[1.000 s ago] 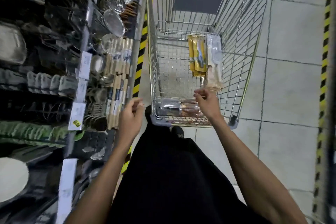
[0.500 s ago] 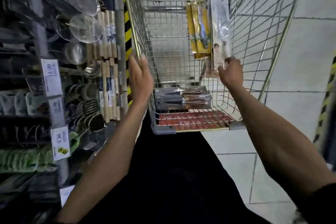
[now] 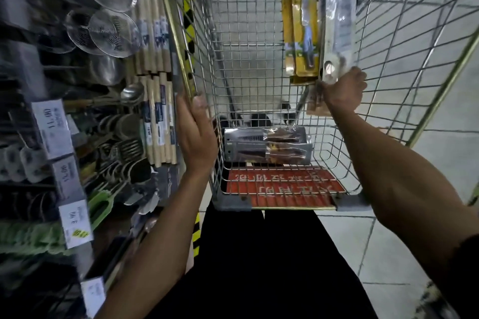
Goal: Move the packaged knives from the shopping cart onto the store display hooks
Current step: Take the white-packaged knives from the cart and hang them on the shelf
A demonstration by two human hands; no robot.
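cart (image 3: 259, 65): wire one, seen from right above, parked tight against the shelf on the left

left hand (image 3: 195, 134): fingers wrapped over the cart's left top rail, just gripping the rim, no product in it

right hand (image 3: 343, 90): reached down inside the cart, fingers closed around the bottom end of the clear pack

clear pack (image 3: 338, 23): see-through knife pack, standing up along the right wall of the cart, near the far end. Contents are kinda blurry so can't say much about the blade

yellow packs (image 3: 302, 31): couple of yellow-carded knife packs just left of the clear one, touching it, also upright in the cart

grey packs (image 3: 267, 146): stack of silvery knife packs lying flat across the near end of the cart, sitting above the red flap (image 3: 282, 185), nobody's touching them

shelf (image 3: 77, 111): full of kitchen stuff, mesh strainers (image 3: 111, 31) up top, rows of wooden handles (image 3: 155, 80) hanging, white price tags (image 3: 53, 127) along the edge. Didn't spot any knife packs hung there

floor (image 3: 427, 101): light tiles to the right of the cart
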